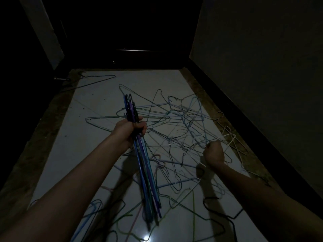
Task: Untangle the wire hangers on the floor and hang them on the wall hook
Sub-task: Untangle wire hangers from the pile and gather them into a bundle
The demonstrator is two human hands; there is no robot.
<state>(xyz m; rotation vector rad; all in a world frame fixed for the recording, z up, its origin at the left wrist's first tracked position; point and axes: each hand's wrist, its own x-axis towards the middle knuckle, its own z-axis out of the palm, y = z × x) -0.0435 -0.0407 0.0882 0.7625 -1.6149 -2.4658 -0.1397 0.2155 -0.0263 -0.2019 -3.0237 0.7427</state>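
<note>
My left hand (130, 129) grips a stacked bundle of wire hangers (146, 172), blue, purple and green, held upright above the floor with their hooks pointing away from me. My right hand (214, 153) pinches a white wire hanger (229, 137) at the right edge of a tangled pile of hangers (178, 123). That pile spreads over the white tiled floor (90, 130) between and beyond my hands. More loose hangers (174, 193) lie near me under my arms. No wall hook shows in this dim view.
A single dark hanger (97, 79) lies apart at the far left of the floor. A dark doorway (132, 32) closes the far end. A wall with a black skirting (244, 109) runs along the right, and a brown strip borders the tiles.
</note>
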